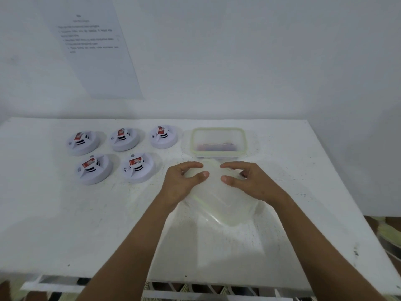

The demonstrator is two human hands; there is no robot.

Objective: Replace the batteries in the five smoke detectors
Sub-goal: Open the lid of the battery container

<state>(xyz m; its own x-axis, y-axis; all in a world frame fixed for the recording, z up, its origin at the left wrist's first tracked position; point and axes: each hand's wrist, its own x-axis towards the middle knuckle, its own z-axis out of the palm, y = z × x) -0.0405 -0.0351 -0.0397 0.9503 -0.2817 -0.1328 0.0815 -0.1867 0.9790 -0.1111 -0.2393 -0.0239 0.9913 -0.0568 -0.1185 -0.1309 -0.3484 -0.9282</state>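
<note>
Your five smoke detectors [121, 153] sit on the left half of the desk [65, 224], three in the far row and two in the near row. Each lies flat with a red-and-white label on its raised centre. The labels' long axes run roughly away from you, and those in the near row lean to the right.

Just right of the far row stands an open clear container [218, 142] with a pale green rim, its long axis running left to right. Something dark and reddish lies inside it, too blurred to name.

In front of that container you hold a clear lid [221, 203], blurred and tilted, its far end under your fingers. Your left hand [184, 181] grips that far end from the left, fingers curled over the edge and thumb pressed on top. Your right hand [245, 181] grips it from the right in the same way.

The desk is white, scuffed and speckled, and butts against a plain white wall [260, 61]. A printed sheet [93, 51] hangs on the wall at the upper left, its text unreadable.
</note>
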